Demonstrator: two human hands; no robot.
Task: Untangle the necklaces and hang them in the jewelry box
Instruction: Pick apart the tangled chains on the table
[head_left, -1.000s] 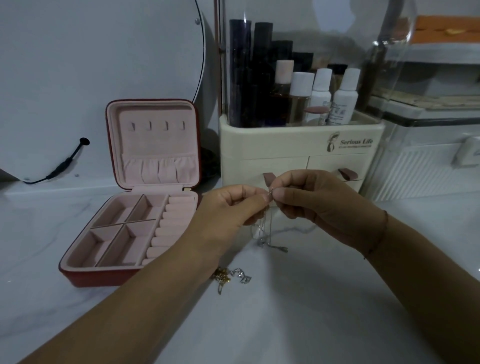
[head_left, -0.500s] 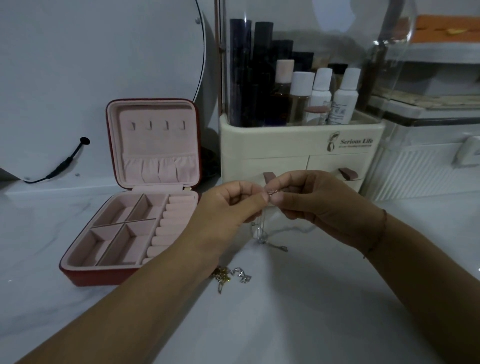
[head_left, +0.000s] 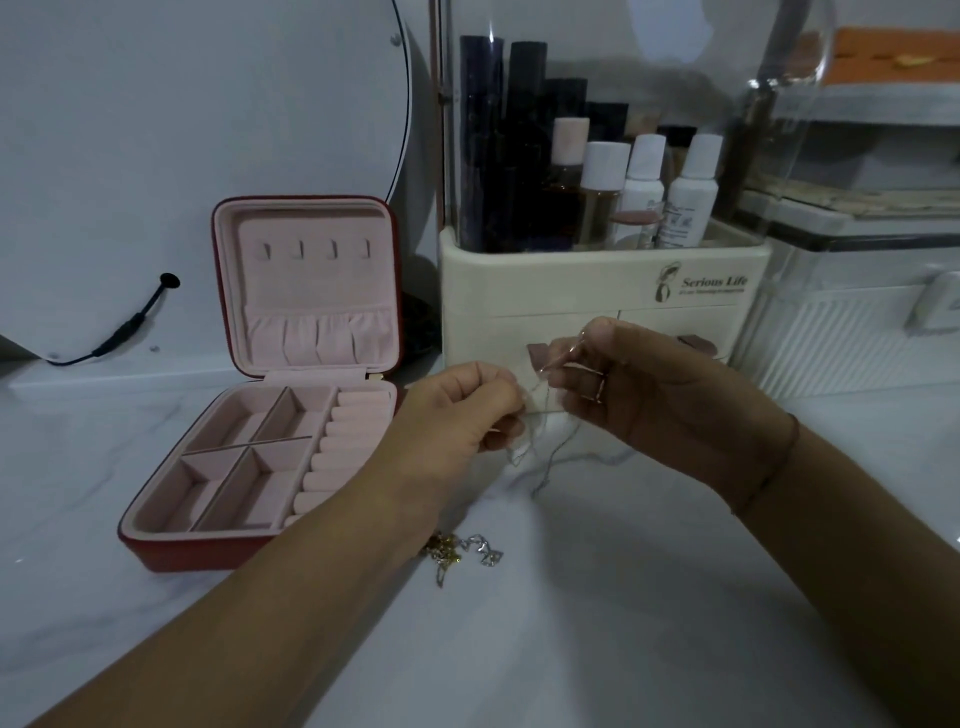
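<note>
A thin silver necklace chain (head_left: 540, 447) hangs tangled between my two hands above the white marble counter. My left hand (head_left: 457, 415) pinches one part of the chain. My right hand (head_left: 639, 384) pinches another strand a little higher, and the chain loops over its fingers. The loose end trails down to the counter. A red jewelry box (head_left: 171, 551) with pink lining lies open at the left, its lid upright with several small hooks (head_left: 317, 249). A second tangle of gold and silver chain (head_left: 462, 553) lies on the counter below my left wrist.
A cream cosmetics organizer (head_left: 582, 291) with bottles stands right behind my hands. A clear ribbed container (head_left: 852, 332) sits at the right. A round mirror (head_left: 197, 130) with a black cable leans at the back left.
My hands have drawn slightly apart, the right one lifting a strand up and the chain spreading between them. The box and the other tangle have not moved.
</note>
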